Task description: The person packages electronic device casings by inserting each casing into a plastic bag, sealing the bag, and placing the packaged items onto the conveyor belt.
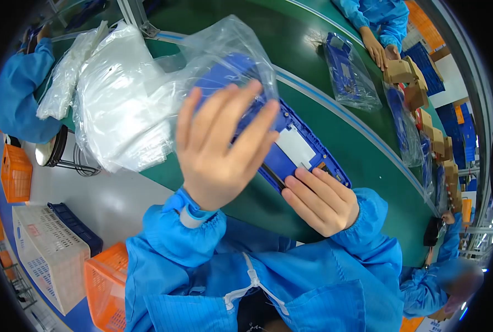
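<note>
A long blue plastic housing point(321, 153) lies slantwise in front of me, its upper left end inside a clear plastic bag point(232, 39). A white rectangular label area shows on its face. My left hand point(219, 138) is over the bagged end, fingers spread and slightly blurred; whether it touches the bag is hard to tell. The fingers of my right hand point(324, 203) rest together on the near edge of the housing's lower right end. Left of the housing, a pile of clear bags point(122, 99) lies on the green table point(235, 196).
Beyond a metal rail, a bagged blue housing point(343, 72) lies on a green surface near a co-worker's hands point(376, 50). More bagged parts point(404, 127) and cardboard pieces point(401, 72) line the right. A blue sleeve point(22, 91), a white crate point(50, 254) and orange baskets point(108, 285) are at left.
</note>
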A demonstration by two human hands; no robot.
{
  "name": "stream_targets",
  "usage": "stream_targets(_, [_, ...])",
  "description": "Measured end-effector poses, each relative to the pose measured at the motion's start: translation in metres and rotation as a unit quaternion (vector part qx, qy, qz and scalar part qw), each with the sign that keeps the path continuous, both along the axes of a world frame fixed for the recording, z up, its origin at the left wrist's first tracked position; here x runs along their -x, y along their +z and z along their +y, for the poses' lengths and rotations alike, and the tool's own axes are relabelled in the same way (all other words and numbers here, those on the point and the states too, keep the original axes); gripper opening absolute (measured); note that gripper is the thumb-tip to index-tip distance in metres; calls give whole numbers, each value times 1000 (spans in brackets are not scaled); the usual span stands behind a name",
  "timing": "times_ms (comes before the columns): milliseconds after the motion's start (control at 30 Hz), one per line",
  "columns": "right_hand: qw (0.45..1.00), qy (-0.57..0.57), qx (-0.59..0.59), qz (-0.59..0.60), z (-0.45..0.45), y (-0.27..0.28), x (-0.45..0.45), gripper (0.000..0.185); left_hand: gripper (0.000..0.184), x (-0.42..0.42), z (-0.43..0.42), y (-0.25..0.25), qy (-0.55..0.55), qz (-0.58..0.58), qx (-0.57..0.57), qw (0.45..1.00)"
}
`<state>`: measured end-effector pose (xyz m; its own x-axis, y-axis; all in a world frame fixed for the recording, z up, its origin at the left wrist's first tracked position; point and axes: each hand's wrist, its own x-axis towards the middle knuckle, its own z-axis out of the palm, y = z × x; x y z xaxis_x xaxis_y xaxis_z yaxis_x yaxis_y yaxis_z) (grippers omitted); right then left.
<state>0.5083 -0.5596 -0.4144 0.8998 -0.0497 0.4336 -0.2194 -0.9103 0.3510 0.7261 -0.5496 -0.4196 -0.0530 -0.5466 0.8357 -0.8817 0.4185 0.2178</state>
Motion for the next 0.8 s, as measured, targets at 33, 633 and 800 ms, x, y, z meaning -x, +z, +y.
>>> stream_targets(33, [1000,6,2,5,0,0,2,26,25,-5,-2,3,21,-5,2,1000])
stream_targets(633, [1000,-4,12,-24,-11,-9,-17,24,27,4,5,-15,-206,121,-57,969])
stream_targets(800, [1000,-6,-10,-28,-10,-10,-20,25,28,8,8,-17,-207,144,-58,966])
